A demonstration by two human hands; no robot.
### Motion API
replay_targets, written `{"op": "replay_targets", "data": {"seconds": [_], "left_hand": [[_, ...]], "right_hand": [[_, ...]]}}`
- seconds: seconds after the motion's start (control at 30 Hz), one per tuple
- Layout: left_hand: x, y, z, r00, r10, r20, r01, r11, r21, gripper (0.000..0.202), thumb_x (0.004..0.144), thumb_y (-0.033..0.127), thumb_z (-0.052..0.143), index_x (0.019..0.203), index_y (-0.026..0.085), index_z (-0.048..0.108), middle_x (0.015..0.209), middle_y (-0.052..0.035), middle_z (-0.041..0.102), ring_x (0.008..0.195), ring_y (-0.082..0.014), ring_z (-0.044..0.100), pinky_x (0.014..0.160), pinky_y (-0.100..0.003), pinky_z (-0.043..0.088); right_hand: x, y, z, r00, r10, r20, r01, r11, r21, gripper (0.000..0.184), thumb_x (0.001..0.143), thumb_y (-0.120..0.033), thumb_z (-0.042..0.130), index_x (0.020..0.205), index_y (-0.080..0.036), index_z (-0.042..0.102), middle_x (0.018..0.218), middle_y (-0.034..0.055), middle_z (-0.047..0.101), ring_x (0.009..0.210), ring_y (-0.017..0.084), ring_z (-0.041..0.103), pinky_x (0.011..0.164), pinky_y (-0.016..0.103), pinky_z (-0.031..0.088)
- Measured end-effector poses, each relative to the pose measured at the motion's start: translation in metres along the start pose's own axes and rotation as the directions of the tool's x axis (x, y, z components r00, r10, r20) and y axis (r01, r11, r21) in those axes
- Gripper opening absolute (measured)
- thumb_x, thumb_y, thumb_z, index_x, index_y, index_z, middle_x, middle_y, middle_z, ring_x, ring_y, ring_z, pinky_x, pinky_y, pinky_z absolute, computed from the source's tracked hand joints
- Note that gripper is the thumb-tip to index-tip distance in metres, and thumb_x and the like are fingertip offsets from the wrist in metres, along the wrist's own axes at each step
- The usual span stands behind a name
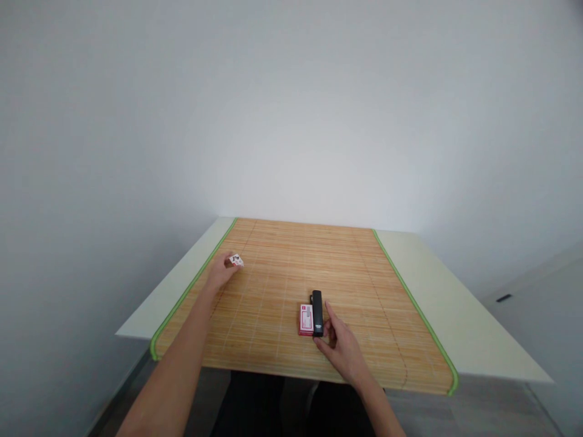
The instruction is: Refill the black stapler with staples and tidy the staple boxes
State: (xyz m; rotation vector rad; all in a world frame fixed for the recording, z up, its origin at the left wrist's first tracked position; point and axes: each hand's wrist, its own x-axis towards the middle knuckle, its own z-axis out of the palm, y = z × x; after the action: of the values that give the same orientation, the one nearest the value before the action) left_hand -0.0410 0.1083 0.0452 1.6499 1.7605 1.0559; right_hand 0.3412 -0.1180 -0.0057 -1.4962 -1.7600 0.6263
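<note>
At the left of the bamboo mat, my left hand (221, 271) is closed on a small white box (236, 260) with dark and red print, held between thumb and fingers. A black stapler (317, 313) lies lengthwise near the front middle of the mat. Against its left side is a red and white box (306, 319). My right hand (342, 347) rests by the stapler's right side with the fingers apart. Its thumb reaches the stapler's near end and the index finger stretches along the right side; whether they touch it is hard to tell.
The bamboo mat (310, 255) with green edging covers the middle of a white table (473, 328). A pale wall (300, 121) stands behind the table and another at the left. My legs (255, 403) are under the front edge. A panel with a dark handle (504, 298) is at the right.
</note>
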Motion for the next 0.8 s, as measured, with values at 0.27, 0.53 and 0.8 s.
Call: {"op": "replay_targets", "data": {"seconds": [0.27, 0.53, 0.8], "left_hand": [[-0.07, 0.023, 0.077, 0.93, 0.18, 0.321, -0.092, 0.959, -0.269, 0.067, 0.076, 0.026, 0.08, 0.137, 0.014, 0.055, 0.124, -0.0101, 0.068, 0.11, -0.0225, 0.065, 0.1, -0.036, 0.051], [-0.129, 0.054, 0.146, 0.918, 0.215, 0.333, -0.066, 0.911, -0.406, 0.057, 0.085, 0.032, 0.068, 0.14, 0.021, 0.057, 0.144, -0.0118, 0.057, 0.13, -0.0263, 0.055, 0.115, -0.044, 0.039], [-0.161, 0.093, 0.155, 0.93, 0.0, 0.367, 0.201, 0.835, -0.512, 0.06, 0.098, 0.061, 0.045, 0.143, 0.022, 0.052, 0.159, -0.0099, 0.042, 0.149, -0.0268, 0.036, 0.122, -0.041, 0.03]], "right_hand": [[0.0, -0.003, -0.001, 1.0, -0.022, -0.014, 0.021, 0.996, -0.081, 0.086, 0.085, -0.034, 0.066, 0.161, -0.024, 0.026, 0.09, 0.0023, 0.066, 0.078, 0.023, 0.061, 0.076, 0.038, 0.051], [0.001, -0.008, 0.002, 0.999, -0.033, -0.024, 0.028, 0.986, -0.166, 0.085, 0.085, -0.038, 0.068, 0.16, -0.026, 0.029, 0.093, 0.0035, 0.067, 0.083, 0.025, 0.062, 0.078, 0.039, 0.05], [0.002, -0.011, 0.002, 0.998, -0.047, -0.038, 0.039, 0.982, -0.182, 0.085, 0.085, -0.039, 0.07, 0.159, -0.027, 0.031, 0.094, 0.0036, 0.067, 0.086, 0.026, 0.062, 0.08, 0.039, 0.049]]}}
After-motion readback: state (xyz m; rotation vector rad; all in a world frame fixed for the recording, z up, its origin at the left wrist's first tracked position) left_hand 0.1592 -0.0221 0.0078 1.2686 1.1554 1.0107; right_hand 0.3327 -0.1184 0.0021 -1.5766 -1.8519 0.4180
